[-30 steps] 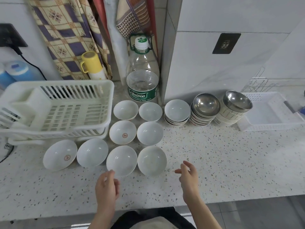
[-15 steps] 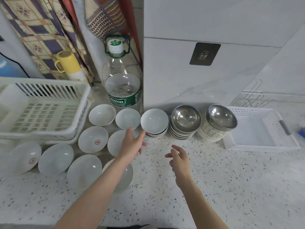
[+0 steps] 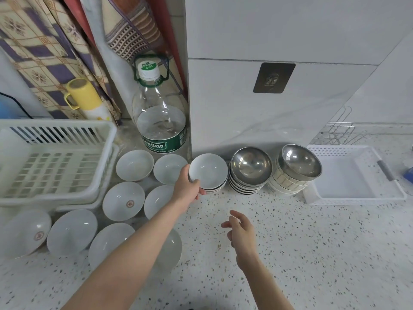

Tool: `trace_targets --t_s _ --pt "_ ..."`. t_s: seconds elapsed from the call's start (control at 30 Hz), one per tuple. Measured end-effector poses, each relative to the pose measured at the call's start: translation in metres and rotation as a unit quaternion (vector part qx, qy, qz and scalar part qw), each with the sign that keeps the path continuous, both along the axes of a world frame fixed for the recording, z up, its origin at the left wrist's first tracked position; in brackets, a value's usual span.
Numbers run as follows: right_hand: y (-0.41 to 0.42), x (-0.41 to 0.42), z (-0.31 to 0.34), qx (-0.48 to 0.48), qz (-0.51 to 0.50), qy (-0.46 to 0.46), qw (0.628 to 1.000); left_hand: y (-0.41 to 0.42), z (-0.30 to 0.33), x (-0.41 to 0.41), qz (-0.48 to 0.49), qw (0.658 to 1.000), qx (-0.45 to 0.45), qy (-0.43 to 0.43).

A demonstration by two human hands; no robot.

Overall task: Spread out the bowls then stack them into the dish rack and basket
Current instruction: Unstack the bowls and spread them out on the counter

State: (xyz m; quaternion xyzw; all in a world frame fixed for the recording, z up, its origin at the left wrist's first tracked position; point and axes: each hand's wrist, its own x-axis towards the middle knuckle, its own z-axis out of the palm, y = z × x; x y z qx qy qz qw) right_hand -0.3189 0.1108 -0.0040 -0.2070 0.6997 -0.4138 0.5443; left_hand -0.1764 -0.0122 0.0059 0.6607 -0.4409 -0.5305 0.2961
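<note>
Several white bowls lie spread over the left of the speckled counter. My left hand grips the left rim of the top white bowl of a small stack against the wall. Right of it stand a stack topped by a steel bowl and a cream stack topped by another steel bowl. My right hand hovers over the counter with fingers relaxed, holding nothing. The white dish rack is at left, the white basket at right.
A large water bottle stands behind the bowls by the wall corner. A yellow mug and hanging cloths are at the back left. A wire rack sits behind the basket. Bare counter lies front right.
My left hand reached forward and took hold of the top white bowl of the small stack. My right hand stayed hovering over the counter. The view shifted closer.
</note>
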Motion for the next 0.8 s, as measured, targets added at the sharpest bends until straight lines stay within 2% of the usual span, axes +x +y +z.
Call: trace_targets --t_s 0.33,0.57,0.8 --pt "-0.012 0.011 0.005 -0.012 -0.015 0.030 0.999 -0.003 0.009 0.005 -0.016 0.999 0.007 0.030" --pt "-0.042 0.018 0.009 -0.002 0.023 0.159 0.987 0.008 0.019 0.034 0.015 0.994 0.021 0.103" --pt "-0.085 0.032 0.012 0.032 0.060 0.215 0.974 0.036 0.019 0.073 0.069 0.984 0.026 0.165"
